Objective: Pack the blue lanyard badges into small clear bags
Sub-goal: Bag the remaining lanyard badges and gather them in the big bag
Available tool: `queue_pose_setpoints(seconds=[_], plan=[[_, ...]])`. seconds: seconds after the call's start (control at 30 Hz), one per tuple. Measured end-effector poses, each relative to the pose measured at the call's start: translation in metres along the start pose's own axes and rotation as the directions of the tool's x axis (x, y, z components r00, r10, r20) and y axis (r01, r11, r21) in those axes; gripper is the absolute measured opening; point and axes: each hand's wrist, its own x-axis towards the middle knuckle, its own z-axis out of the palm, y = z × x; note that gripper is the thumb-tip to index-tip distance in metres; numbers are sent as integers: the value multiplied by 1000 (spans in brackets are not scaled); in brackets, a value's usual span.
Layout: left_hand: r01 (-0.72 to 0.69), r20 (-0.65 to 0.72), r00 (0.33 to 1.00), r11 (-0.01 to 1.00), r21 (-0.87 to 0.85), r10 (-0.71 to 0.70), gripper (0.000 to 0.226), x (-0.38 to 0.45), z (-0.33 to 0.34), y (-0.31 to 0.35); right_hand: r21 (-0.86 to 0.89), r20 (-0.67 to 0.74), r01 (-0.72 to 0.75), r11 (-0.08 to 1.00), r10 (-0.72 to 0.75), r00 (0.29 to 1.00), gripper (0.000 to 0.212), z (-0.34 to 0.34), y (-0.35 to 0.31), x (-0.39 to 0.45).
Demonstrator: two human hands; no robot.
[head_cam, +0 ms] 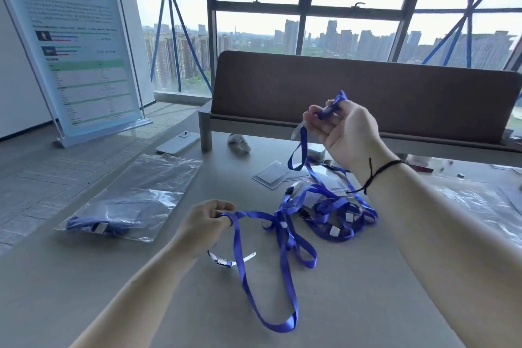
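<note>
A tangle of blue lanyards (pixel 330 215) lies on the grey table (pixel 353 305), over clear badge holders (pixel 275 176). My left hand (pixel 204 224) pinches one blue strap low over the table; its long loop (pixel 271 291) trails toward me, with a metal clip (pixel 224 261) below the hand. My right hand (pixel 343 130) is raised above the pile and grips a folded end of another strap, which hangs down into the tangle. At the left lies a clear bag (pixel 135 195) with a blue lanyard inside.
A white phone (pixel 178 143) and a small white object (pixel 239 143) lie near the brown desk divider (pixel 353 93) at the back. More clear plastic (pixel 474 200) lies at the right. A standing poster (pixel 76 45) is off the table's left edge.
</note>
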Motion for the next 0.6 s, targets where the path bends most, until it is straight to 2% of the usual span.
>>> queue_pose_setpoints(seconds=[0.03, 0.07, 0.1, 0.13, 0.17, 0.2, 0.23, 0.3, 0.33, 0.37, 0.4, 0.43, 0.47, 0.5, 0.53, 0.6], plan=[[-9, 13, 1000, 1000, -3, 9, 26, -2, 0, 3, -155, -27, 4, 988, -9, 1000, 21, -3, 8, 4], [-19, 25, 1000, 1000, -7, 19, 27, -3, 0, 6, -387, -31, 6, 922, -19, 999, 19, -8, 18, 5], [-27, 35, 999, 999, -18, 28, 26, -5, 1, 10, -677, 12, 18, 736, -13, 1000, 17, -18, 28, 6], [-31, 46, 998, 999, -37, 33, 25, -7, 1, 14, -893, 93, 44, 447, 89, 992, 14, -27, 38, 2], [-34, 57, 998, 998, -61, 38, 24, -9, 2, 19, -985, 120, 93, 144, 192, 974, 13, -37, 49, -1], [-42, 68, 997, 996, -78, 47, 23, -11, 3, 24, -993, 95, 112, -46, 285, 954, 12, -46, 58, -7], [-56, 76, 995, 995, -83, 62, 22, -12, 3, 29, -982, 88, 140, -130, 342, 936, 16, -54, 66, -14], [-95, 101, 990, 993, -71, 102, 21, -14, 5, 38, -953, 121, 216, -214, 387, 914, 37, -58, 75, -27], [-117, 119, 985, 991, -60, 123, 20, -15, 6, 42, -942, 153, 243, -232, 350, 924, 45, -56, 78, -33], [-139, 133, 981, 989, -42, 144, 20, -16, 8, 47, -944, 210, 270, -188, 284, 935, 48, -52, 78, -39], [-163, 144, 976, 986, -20, 164, 20, -17, 10, 51, -961, 253, 271, -58, 218, 942, 49, -43, 76, -48], [-186, 152, 971, 983, 2, 184, 21, -17, 12, 55, -960, 270, 250, 128, 180, 946, 49, -33, 73, -57], [-212, 162, 965, 977, 18, 206, 23, -18, 13, 60, -918, 286, 209, 336, 198, 937, 51, -24, 69, -67], [-236, 174, 958, 971, 26, 228, 23, -20, 15, 64, -858, 304, 150, 492, 249, 920, 56, -17, 68, -74], [-255, 189, 950, 967, 18, 247, 23, -22, 17, 69, -823, 327, 120, 556, 289, 900, 62, -12, 69, -80], [-280, 201, 939, 960, -26, 279, 23, -25, 20, 76, -823, 378, 149, 549, 331, 864, 70, -8, 73, -87]])
